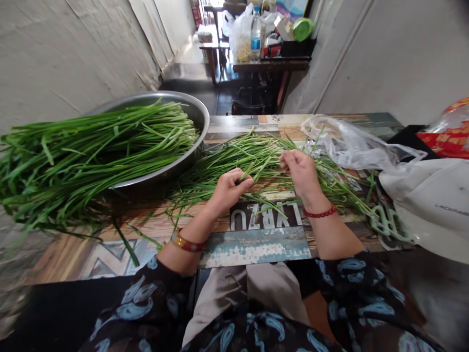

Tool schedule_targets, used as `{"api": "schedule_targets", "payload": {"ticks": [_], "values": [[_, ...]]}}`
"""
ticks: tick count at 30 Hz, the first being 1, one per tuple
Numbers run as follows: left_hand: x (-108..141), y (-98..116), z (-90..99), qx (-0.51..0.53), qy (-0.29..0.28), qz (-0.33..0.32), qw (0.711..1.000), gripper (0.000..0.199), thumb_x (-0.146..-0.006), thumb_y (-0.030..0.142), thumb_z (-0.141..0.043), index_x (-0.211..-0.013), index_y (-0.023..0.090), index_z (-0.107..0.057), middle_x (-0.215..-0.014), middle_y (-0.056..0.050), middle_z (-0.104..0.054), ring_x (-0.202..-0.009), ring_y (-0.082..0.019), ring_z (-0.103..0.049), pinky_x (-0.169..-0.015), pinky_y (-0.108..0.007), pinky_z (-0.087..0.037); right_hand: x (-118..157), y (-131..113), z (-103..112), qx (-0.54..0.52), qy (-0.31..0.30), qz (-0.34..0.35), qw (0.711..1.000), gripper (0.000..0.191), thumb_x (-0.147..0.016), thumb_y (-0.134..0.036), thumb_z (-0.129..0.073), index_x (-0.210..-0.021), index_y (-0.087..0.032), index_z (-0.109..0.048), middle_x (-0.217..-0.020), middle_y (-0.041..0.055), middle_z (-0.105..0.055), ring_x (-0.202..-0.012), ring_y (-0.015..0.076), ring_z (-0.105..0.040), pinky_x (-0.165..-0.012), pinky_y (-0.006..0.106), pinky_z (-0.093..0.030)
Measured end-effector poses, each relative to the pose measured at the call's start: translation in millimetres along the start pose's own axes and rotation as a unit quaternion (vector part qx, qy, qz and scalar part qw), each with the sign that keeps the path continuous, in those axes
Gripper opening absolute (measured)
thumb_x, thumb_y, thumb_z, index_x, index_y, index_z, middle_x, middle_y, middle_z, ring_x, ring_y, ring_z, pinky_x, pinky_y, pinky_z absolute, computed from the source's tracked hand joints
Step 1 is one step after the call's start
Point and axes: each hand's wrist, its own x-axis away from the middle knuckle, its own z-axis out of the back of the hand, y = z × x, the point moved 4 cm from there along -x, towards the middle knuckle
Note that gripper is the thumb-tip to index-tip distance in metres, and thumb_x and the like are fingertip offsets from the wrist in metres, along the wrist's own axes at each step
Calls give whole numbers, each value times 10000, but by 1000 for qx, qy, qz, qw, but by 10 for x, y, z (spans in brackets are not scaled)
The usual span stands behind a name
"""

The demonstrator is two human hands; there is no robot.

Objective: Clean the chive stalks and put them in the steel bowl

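Head view: few green stalks (261, 169) held in left hand (230, 189); fingers of right hand (301, 172) curled beside stem ends, whether anything gripped cannot be told. Loose pile (229, 157) spread on desk (256, 246), one o'clock from left hand; stalk-filled bowl (203, 117) placed at ten. Scissors (389, 220) laid at four o'clock from right hand.
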Motion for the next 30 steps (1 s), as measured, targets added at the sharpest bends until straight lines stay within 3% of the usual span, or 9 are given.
{"api": "schedule_targets", "payload": {"ticks": [3,8,10,14,18,21,24,27,30], "values": [[-5,-46,12,20,3,22,1000,283,-868,338,-594,-650,158,-602,-656,8,-507,-655,-126,-483,-612,-258,-376,-25,-3,65,-24,35,-10,999,502,-870,-669,-520,-678,-210,-589,-596,-8,-562,-555,113,-512,-555,245,-431],[8,-15,6,22,4,24,999,253,-848,320,-609,-660,151,-609,-678,5,-557,-664,-120,-508,-637,-254,-386,104,-117,-221,6,-183,8,983,343,-789,-530,-697,-856,-193,-683,-787,20,-686,-672,134,-589,-627,264,-477],[11,15,-4,5,-3,15,1000,244,-846,315,-618,-668,149,-633,-675,4,-559,-660,-121,-513,-641,-258,-385,150,-154,-299,57,-212,37,975,258,-783,-442,-715,-810,-187,-685,-752,10,-676,-645,129,-564,-609,263,-450],[9,39,-10,-25,-4,14,1000,249,-845,321,-629,-667,148,-652,-669,1,-547,-664,-128,-511,-633,-265,-370,130,-204,-274,130,-180,111,969,160,-799,-319,-679,-708,-187,-671,-696,3,-658,-650,131,-556,-649,268,-441],[4,39,-1,-34,2,19,999,245,-835,298,-635,-637,154,-622,-634,16,-501,-642,-121,-481,-615,-260,-348,-4,-181,32,192,-33,135,972,110,-820,-251,-604,-738,-198,-654,-726,4,-648,-664,140,-561,-678,279,-468],[3,39,-1,-36,3,16,999,240,-831,272,-627,-622,154,-605,-628,20,-491,-625,-113,-464,-604,-257,-333,-94,-149,328,282,97,144,943,124,-841,-239,-562,-790,-204,-669,-778,33,-647,-745,184,-589,-780,343,-499],[6,35,-9,-34,3,11,999,235,-833,257,-618,-624,151,-605,-642,15,-507,-626,-111,-466,-599,-254,-330,-122,-173,461,357,151,174,905,232,-853,-246,-576,-1040,-196,-704,-1051,118,-663,-998,268,-609,-953,459,-467],[11,26,-22,-33,0,7,999,221,-825,237,-621,-622,150,-609,-643,13,-513,-622,-109,-471,-591,-249,-334,-75,-264,350,333,110,235,907,322,-881,-248,-583,-1188,-213,-674,-1201,133,-637,-1151,280,-580,-1028,475,-433],[14,16,-40,-36,-13,4,999,194,-820,227,-626,-642,151,-630,-652,10,-528,-629,-111,-485,-594,-245,-346,19,-330,74,268,-48,293,916,222,-906,-270,-600,-1093,-256,-717,-1131,77,-689,-1100,233,-620,-1003,421,-455]]}}
